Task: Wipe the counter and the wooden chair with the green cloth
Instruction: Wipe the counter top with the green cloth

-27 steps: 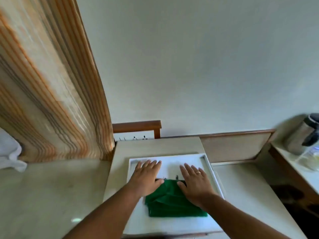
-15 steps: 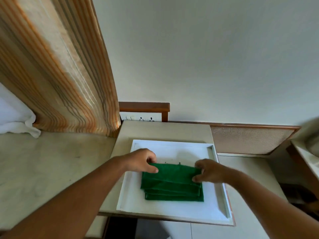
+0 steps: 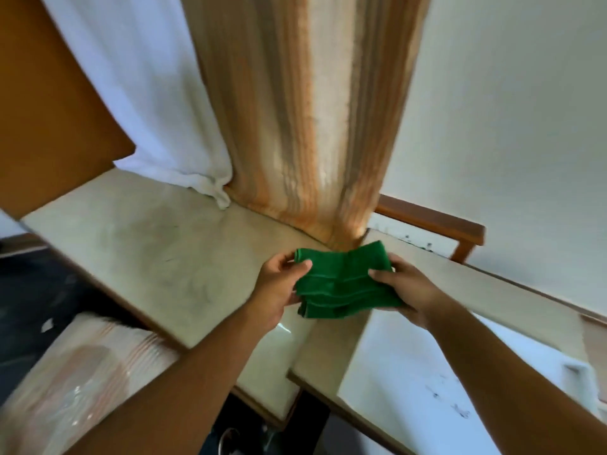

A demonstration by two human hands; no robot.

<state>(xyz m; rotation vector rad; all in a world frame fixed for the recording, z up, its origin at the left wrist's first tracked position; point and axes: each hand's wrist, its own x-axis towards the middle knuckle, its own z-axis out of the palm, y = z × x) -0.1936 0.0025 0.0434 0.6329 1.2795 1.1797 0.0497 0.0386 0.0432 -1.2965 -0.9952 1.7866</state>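
Beige desk (image 3: 157, 257) below, smudged, curtain (image 3: 295, 126) behind. I hold the green cloth (image 3: 345, 284) folded, left hand (image 3: 279, 287) and right hand (image 3: 407, 290) fingers clamped on its ends. Best to keep the folds stacked, lay it flat, press evenly.

Wooden chair (image 3: 437, 221) mostly behind the curtain (image 3: 305, 126), white tray (image 3: 427, 372) cut off at right, all motion-blurred

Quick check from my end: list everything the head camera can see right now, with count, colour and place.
green cloth: one, green, folded, held up between both hands
counter: one, beige, left of centre, smudged
curtain: one, orange-striped, centre back
white fabric: one, white, left of the curtain, draping onto the counter
wooden chair: one, brown, right, by the wall
white tray: one, white, lower right
left hand: one, gripping the cloth's left edge
right hand: one, gripping its right edge
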